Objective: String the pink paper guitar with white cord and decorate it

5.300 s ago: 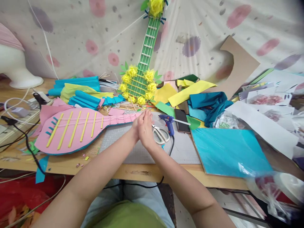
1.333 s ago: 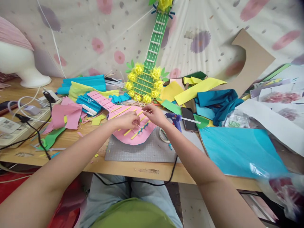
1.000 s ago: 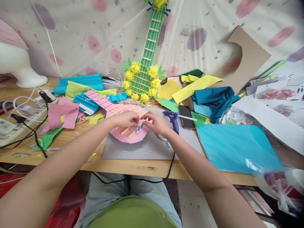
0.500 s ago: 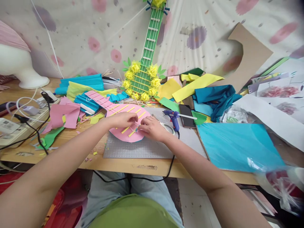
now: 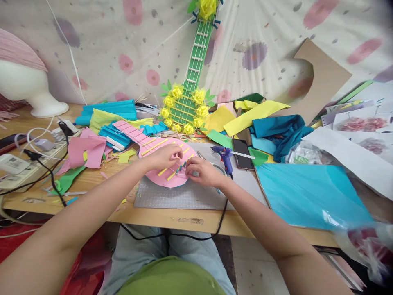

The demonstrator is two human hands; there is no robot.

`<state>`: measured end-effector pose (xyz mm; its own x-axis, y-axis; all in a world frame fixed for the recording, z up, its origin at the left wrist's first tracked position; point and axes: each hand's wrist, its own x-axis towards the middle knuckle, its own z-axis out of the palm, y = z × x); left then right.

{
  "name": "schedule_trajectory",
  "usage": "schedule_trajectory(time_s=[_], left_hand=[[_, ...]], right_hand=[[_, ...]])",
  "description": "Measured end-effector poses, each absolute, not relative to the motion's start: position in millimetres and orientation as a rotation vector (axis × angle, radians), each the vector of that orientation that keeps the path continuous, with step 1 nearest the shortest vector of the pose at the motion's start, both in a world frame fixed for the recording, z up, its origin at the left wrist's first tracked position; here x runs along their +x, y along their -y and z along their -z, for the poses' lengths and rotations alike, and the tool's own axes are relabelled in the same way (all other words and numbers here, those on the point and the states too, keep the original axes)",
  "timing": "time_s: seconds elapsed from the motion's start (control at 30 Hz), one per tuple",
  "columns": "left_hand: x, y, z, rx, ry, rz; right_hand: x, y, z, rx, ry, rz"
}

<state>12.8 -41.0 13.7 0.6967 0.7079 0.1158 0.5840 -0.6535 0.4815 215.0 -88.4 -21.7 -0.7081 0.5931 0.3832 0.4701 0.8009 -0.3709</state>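
A pink paper guitar (image 5: 147, 152) with yellow strips across its body lies on the grey cutting mat (image 5: 159, 200). My left hand (image 5: 167, 157) is over the body, its fingers curled together; whatever they pinch is too small to make out. Close by on the right, my right hand (image 5: 203, 171) has bent fingers at small blue pegs (image 5: 181, 167) near the body's right edge. Thin white string (image 5: 181, 175) runs by the pegs to these fingers. A blue hot glue gun (image 5: 225, 157) with a white glue stick rests to the right of this hand.
Behind stands a green paper guitar (image 5: 184, 107) ringed with yellow flowers. A phone (image 5: 243, 153), a turquoise sheet (image 5: 313, 196) and coloured paper scraps lie at the right. At the left are a power strip (image 5: 33, 166) with cables and a white foam head (image 5: 26, 88).
My right hand has drawn slightly right, away from my left hand, so more of the blue pegs shows. The view has tilted up a little. The pink guitar stays in place.
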Motion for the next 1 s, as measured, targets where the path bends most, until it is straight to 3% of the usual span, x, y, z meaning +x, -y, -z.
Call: schedule_trajectory(time_s=[0.13, 0.3, 0.57, 1.0], left_hand=[[11.7, 42.7, -20.1, 2.358, -1.000, -0.661], [18.7, 48.5, -30.6, 2.114, -0.936, -0.456], [17.8, 48.0, -30.9, 2.123, -1.049, -0.244], [6.8, 42.5, -24.9, 2.064, -0.853, -0.299]], right_hand=[[211.5, 87.7, 16.1, -0.808, 2.383, -0.564], [204.7, 83.2, 4.9, -1.015, 2.217, -0.788], [206.7, 83.5, 13.3, -1.042, 2.085, -0.850], [204.3, 73.6, 7.8, -0.894, 1.861, -1.381]])
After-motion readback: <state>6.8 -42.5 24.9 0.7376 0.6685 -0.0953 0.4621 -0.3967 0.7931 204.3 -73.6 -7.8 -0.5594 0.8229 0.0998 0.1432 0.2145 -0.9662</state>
